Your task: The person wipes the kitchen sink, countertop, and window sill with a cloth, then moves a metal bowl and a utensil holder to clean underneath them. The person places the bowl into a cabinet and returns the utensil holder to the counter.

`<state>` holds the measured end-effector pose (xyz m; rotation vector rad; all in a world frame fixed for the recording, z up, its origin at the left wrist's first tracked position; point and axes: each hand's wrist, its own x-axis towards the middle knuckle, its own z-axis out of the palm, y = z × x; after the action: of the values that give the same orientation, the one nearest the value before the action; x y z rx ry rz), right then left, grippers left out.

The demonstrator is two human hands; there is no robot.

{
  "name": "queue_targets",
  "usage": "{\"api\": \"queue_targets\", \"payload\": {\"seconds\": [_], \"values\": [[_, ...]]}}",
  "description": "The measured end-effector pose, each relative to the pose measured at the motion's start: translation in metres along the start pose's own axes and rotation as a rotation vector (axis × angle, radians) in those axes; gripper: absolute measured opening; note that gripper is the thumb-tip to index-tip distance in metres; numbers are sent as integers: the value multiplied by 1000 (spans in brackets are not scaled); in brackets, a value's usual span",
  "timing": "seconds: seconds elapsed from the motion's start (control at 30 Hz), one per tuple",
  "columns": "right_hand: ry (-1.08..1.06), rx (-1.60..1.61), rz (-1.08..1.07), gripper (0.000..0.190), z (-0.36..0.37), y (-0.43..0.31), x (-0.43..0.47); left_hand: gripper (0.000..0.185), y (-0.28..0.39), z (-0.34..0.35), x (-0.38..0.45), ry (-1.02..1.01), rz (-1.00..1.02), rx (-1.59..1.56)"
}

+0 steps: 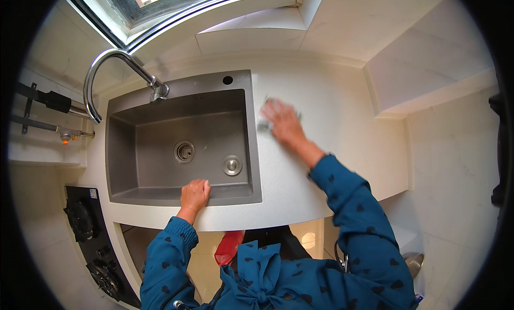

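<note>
My right hand (283,121) lies flat over a pale greyish-green cloth (264,125) on the white countertop (337,141), just right of the sink. Motion blurs both the hand and the cloth, and most of the cloth is hidden under the palm. At the front rim of the grey sink (257,169) rests my left hand (195,194), its fingers curled in with nothing visible in them. Inside the basin are a drain strainer (184,151) and a round metal drain plug (232,165).
A chrome gooseneck faucet (96,69) rises at the sink's back left, its spout turned left. Pipes with a valve (66,135) run along the left wall. A black gas hob (94,237) sits lower left. Below the counter's front edge hangs a red bag (229,245).
</note>
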<state>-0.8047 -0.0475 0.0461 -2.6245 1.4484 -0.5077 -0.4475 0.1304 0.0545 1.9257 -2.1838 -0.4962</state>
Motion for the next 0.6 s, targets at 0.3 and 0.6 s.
{"api": "queue_targets", "payload": {"seconds": [0.3,0.6], "values": [[-85,47,-72,85,-11,-79,-88,27,-1,4,0,37,-10,-27],[-284,201,-176,77,-58,-127,-229,29,-2,4,-1,-16,-36,12]]}}
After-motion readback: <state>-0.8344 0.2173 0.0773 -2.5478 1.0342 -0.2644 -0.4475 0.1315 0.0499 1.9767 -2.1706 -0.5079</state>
